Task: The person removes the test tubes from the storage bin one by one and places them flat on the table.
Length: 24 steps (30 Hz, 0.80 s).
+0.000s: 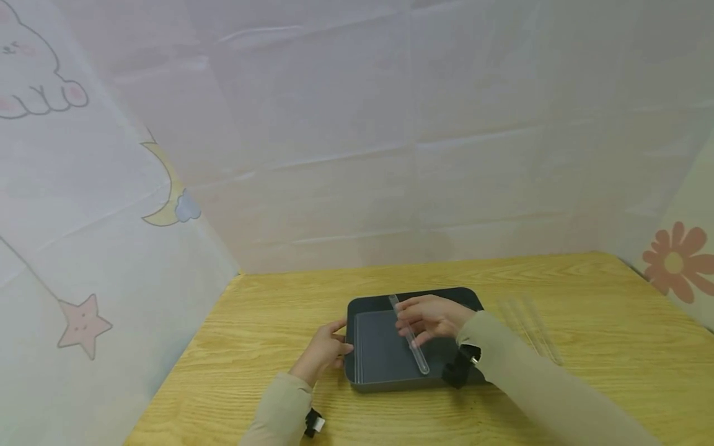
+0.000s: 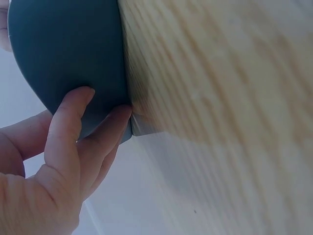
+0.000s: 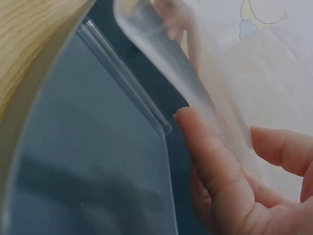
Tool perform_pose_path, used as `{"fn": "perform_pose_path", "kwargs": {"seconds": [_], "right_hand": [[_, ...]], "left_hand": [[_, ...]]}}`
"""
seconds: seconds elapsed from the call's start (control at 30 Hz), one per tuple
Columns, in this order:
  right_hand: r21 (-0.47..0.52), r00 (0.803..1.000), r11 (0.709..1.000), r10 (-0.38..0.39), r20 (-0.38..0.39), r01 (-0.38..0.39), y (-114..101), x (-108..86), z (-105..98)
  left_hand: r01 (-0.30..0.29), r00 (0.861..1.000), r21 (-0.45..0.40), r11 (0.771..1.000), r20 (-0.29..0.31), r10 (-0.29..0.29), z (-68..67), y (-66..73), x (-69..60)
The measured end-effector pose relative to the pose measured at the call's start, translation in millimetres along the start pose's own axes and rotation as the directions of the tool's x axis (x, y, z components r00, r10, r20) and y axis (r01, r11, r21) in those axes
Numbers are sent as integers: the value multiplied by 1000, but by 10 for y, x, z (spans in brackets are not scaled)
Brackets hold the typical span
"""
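Note:
A clear tube with a rounded lower end slants over the dark tray; my right hand pinches it between thumb and fingers. The right wrist view shows the same tube close up, with the fingers against it. Another clear tube lies inside the tray, along its left side. My left hand holds the tray's left wall; in the left wrist view its fingertips press on the outside of the dark wall.
Several clear tubes lie side by side on the wooden table, right of the tray and beside my right forearm. A pale printed cloth hangs behind the table and along its left side.

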State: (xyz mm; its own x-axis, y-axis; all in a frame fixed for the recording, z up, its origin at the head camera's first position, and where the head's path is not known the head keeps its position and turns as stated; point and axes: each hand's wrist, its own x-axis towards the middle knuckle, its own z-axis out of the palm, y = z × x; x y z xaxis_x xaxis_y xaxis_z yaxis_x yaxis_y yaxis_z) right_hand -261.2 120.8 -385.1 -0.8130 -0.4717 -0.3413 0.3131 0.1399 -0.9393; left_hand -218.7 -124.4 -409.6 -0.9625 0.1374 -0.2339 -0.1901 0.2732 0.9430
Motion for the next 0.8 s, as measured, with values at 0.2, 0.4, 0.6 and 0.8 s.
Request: {"fn": "perform_pose_path", "kwargs": {"seconds": [0.2, 0.4, 0.6, 0.8], "right_hand": [[23, 1000, 1000, -9, -6, 9, 40, -42, -68], [49, 1000, 999, -12, -28, 13, 55, -106, -122], [84, 999, 996, -15, -50, 19, 54, -169, -172], [110, 997, 994, -18, -74, 26, 58, -210, -219]], "left_hand": [[0, 1000, -2, 1000, 1, 0, -9, -12, 7], [0, 1000, -1, 1000, 1, 0, -4, -12, 0], [-2, 1000, -47, 999, 13, 2, 0, -7, -9], [-1, 1000, -28, 1000, 8, 1, -8, 4, -16]]}}
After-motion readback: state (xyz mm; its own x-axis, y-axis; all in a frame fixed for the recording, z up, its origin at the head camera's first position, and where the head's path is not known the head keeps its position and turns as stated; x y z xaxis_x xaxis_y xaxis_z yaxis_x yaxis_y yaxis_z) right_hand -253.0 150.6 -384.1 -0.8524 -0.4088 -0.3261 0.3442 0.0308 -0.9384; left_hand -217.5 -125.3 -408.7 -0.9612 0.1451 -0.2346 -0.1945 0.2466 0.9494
